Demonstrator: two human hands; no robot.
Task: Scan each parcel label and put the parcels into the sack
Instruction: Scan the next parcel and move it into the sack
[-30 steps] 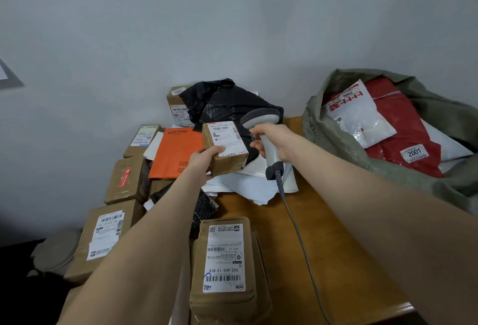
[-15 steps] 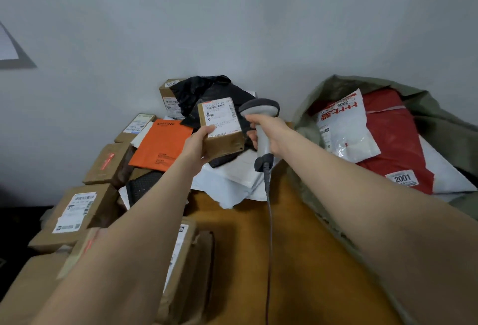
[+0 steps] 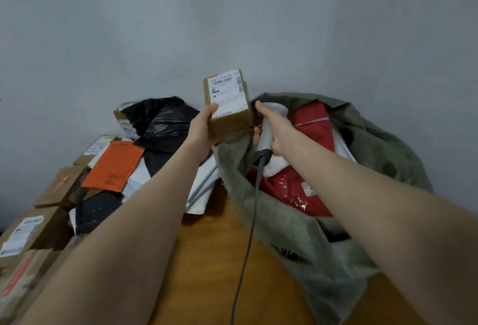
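The big green-grey sack (image 3: 297, 234) lies open on the right side of the brown table (image 3: 207, 273). Its floppy rim sags toward the middle. Inside it are a shiny red parcel (image 3: 314, 128) and something white.

The small brown box (image 3: 230, 123) is up in the air, just left of the sack's mouth, with the grey wall behind it. It leans a little. Its white label (image 3: 227, 94) faces us, with black bars near the top. The small print is too blurry to read.

Both arms reach far out. The left hand (image 3: 201, 128) grips the box at its lower left corner, with the thumb pressed on the front. The right hand (image 3: 280, 130) is over the sack, curled tight round the handle of the white scanner (image 3: 266, 138), right beside the box. A dark cable (image 3: 248, 234) hangs from the handle, crosses the sack's rim and the table, and runs off the bottom edge.

The left fingers are hidden behind the box. Part of the scanner's head is hidden there too, so I cannot tell if it touches the box.

On the left lies a pile with a black bag (image 3: 163, 120), an orange envelope (image 3: 113, 167) and brown boxes (image 3: 59, 187). The picture's edge cuts off the nearest ones.
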